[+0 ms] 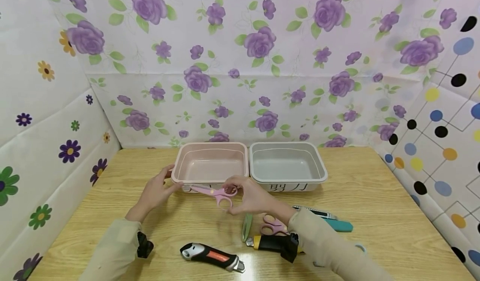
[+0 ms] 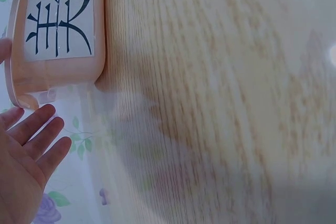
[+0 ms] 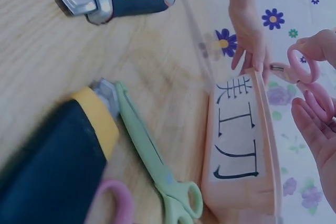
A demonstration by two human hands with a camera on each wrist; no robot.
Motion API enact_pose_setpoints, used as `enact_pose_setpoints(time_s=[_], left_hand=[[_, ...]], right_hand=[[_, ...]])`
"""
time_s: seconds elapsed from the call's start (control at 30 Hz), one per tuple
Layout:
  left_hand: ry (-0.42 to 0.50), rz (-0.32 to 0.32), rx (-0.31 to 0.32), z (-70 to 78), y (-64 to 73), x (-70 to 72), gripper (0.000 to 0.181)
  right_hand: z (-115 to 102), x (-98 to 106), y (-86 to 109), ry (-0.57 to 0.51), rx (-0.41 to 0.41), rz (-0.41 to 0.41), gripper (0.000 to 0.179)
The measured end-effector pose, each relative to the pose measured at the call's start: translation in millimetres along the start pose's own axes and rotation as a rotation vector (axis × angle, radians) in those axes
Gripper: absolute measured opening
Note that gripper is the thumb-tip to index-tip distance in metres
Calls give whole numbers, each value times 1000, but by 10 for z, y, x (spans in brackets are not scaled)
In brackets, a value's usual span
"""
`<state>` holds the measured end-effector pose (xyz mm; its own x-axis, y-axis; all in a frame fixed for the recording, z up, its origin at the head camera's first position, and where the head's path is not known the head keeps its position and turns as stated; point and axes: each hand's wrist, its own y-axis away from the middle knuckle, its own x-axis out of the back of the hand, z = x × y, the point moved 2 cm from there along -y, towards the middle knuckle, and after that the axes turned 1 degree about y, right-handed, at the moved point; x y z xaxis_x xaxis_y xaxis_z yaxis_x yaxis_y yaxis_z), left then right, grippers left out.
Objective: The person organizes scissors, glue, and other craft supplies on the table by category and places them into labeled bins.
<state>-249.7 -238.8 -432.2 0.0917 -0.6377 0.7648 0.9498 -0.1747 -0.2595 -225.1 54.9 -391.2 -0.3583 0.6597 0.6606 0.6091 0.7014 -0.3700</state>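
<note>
My right hand [image 1: 255, 195] holds a pair of pink scissors [image 1: 214, 192] by the finger loops, in front of the pink bin [image 1: 208, 169]. The blades point left, near the bin's front rim. In the right wrist view, thumb and fingers grip the scissors' loops [image 3: 290, 59]. At the pink bin's front left corner is my left hand [image 1: 153, 195], its thumb at the rim. The left wrist view shows the fingers [image 2: 47, 135] extended and spread beside that corner. A grey bin [image 1: 288, 166] stands right of the pink one. Both bins carry labels with black characters.
On the table [image 1: 150, 231] lie a black utility knife with an orange inset [image 1: 217, 255], a yellow-and-black knife [image 1: 271, 242], green scissors [image 1: 246, 227] and more pink scissors [image 1: 276, 227]. A silver-black cutter [image 1: 318, 213], a teal item [image 1: 340, 225] and a light blue loop [image 1: 361, 247] lie by the right forearm.
</note>
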Motion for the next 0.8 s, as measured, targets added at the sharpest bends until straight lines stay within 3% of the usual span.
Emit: enact_pose_setpoints(time_s=[0.37, 0.8], left_hand=[[-1, 9, -10, 2, 1, -8, 69], [5, 4, 2, 10, -13, 0, 69]], right_hand=[[19, 160, -120, 32, 31, 22, 52], [141, 257, -206, -35, -99, 41, 51]])
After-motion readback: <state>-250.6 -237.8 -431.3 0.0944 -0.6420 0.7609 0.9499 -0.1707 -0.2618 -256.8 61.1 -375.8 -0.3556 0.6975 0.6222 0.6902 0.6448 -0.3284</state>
